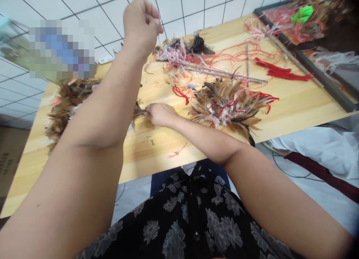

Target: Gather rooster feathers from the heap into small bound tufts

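My left hand (144,25) is raised high above the table's far side, fingers closed in a pinch. A thin whitish strand (160,19) shows at its fingertips; where it leads is not visible. Lower down, close over the wood, my right hand (159,114) pinches the tips of a small bunch of feathers (138,110), partly hidden behind my left forearm. To the right of that hand lies a large pile of brown feathers (215,98) with red cords (227,105) across it. Another heap of brown feathers (60,113) sits left of my left arm, which covers part of it.
Pink and white strings (174,53) tangle with dark feathers at the back. Thin rods (224,71) and a red cord bundle (280,70) lie on the wooden table (168,150). A dark-framed rack (308,64) holds strings at right. A tiled wall (190,8) stands behind.
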Action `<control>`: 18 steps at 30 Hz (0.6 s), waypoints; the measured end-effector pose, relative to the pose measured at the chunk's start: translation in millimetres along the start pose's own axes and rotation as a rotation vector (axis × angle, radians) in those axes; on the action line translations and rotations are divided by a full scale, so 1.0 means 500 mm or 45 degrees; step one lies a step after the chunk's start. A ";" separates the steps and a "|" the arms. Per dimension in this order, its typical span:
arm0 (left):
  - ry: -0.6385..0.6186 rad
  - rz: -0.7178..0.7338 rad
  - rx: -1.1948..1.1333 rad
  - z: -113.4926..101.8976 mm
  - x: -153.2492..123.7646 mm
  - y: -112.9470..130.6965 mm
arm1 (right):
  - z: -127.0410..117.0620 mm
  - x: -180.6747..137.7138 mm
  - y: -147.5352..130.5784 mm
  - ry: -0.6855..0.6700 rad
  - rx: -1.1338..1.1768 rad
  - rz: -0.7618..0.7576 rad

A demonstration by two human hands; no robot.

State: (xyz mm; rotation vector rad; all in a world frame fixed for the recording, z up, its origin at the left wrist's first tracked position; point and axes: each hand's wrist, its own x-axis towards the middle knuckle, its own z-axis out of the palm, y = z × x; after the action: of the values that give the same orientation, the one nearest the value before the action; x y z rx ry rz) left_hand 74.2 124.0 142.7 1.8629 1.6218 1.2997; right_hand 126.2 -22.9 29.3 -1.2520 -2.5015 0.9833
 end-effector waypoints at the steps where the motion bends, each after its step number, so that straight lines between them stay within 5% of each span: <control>1: 0.011 -0.007 0.121 0.003 0.002 -0.003 | 0.000 -0.001 -0.001 -0.001 0.001 0.001; 6: -0.082 -0.023 0.612 0.004 -0.002 -0.010 | -0.006 -0.011 -0.008 -0.001 -0.003 -0.005; 10: -0.357 0.291 0.823 0.011 -0.022 -0.007 | -0.001 -0.009 -0.007 -0.005 -0.031 -0.032; 13: -0.577 0.463 0.813 0.045 -0.024 -0.031 | 0.007 -0.001 -0.003 0.005 -0.039 -0.063; 18: -0.888 0.448 0.670 0.111 0.007 -0.117 | 0.013 0.007 0.001 0.008 0.007 -0.062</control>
State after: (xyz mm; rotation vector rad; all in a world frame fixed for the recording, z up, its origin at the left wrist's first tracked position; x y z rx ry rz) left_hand 83.9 160.5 71.4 2.5993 1.3459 0.2138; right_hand 121.7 -23.2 23.5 -1.1847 -2.5109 0.9726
